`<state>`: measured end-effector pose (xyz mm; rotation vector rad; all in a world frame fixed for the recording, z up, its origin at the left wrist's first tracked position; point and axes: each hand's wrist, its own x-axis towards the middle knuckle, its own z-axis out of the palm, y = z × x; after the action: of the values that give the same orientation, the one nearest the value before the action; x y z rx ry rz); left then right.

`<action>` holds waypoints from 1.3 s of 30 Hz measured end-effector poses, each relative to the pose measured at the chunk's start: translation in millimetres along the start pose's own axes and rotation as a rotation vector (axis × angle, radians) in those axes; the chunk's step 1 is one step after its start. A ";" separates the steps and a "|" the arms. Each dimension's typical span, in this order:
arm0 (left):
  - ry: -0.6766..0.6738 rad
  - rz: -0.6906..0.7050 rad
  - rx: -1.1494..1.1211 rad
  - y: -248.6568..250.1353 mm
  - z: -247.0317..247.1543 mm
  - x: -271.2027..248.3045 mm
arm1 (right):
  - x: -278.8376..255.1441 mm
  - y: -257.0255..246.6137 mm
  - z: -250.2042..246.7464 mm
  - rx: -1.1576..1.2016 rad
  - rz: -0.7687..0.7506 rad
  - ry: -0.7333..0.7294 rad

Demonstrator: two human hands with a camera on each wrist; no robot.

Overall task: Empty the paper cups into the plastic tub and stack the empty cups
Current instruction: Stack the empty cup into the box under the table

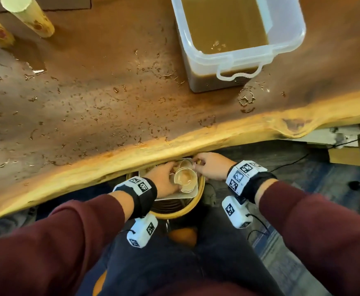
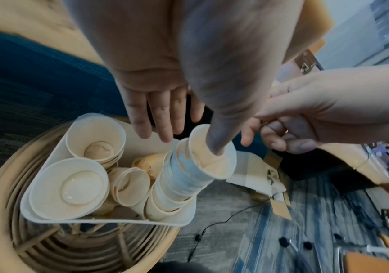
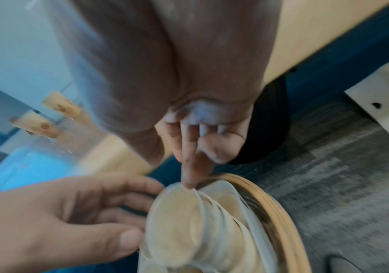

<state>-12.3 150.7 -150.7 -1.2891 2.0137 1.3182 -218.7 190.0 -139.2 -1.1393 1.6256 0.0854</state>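
A tall stack of empty paper cups [image 1: 185,178] [image 2: 189,175] [image 3: 189,230] leans in a white tray [image 1: 170,196] [image 2: 118,220] below the table edge. My left hand [image 1: 164,178] [image 2: 189,144] [image 3: 132,212] reaches around the stack's top with straight fingers, its thumb against the top cup. My right hand [image 1: 198,165] [image 2: 259,133] [image 3: 189,166] hovers at the stack's right. Its index fingertip touches the top rim and the other fingers are curled on nothing I can see. The clear plastic tub [image 1: 288,48], holding brown liquid, stands far right on the table.
More cups [image 2: 95,136] [image 2: 72,186] lie in the tray, which rests on a round wicker stool [image 1: 187,210] [image 2: 1,203]. Two long cup stacks [image 1: 31,18] lie at the table's far left. Brown drops [image 1: 110,92] spatter the tabletop. A black cable [image 2: 212,225] crosses the carpet.
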 end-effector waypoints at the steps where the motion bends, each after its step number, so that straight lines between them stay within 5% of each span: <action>1: -0.019 -0.021 -0.038 1.5 -6.0 -1.0 | -2.1 -8.8 -5.9 -0.019 -0.013 -0.022; 6: -0.090 -0.055 -0.133 12.1 -44.6 -10.2 | -13.1 -61.8 -44.5 -0.123 -0.087 -0.119; 9: -0.071 -0.058 -0.410 11.7 -68.9 -20.4 | -5.6 -97.3 -67.3 -0.069 -0.166 -0.084; 18: 0.567 -0.041 -0.936 -48.7 -195.0 -54.0 | 38.6 -260.9 -113.7 0.071 -0.458 0.272; 28: 0.686 -0.070 -0.936 -174.4 -308.3 -60.9 | 122.8 -407.0 -89.1 -0.015 -0.549 0.530; 34: 0.628 -0.046 -0.866 -199.2 -352.6 -32.9 | 174.8 -449.0 -86.8 -0.068 -0.455 0.611; 39: 0.678 -0.022 -0.832 -207.9 -386.8 -13.1 | 212.6 -467.8 -88.9 -0.119 -0.417 0.544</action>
<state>227.9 -206.2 -62.0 -2.3769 1.8399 2.0143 56.6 -243.4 -47.8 -1.6726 1.8212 -0.4382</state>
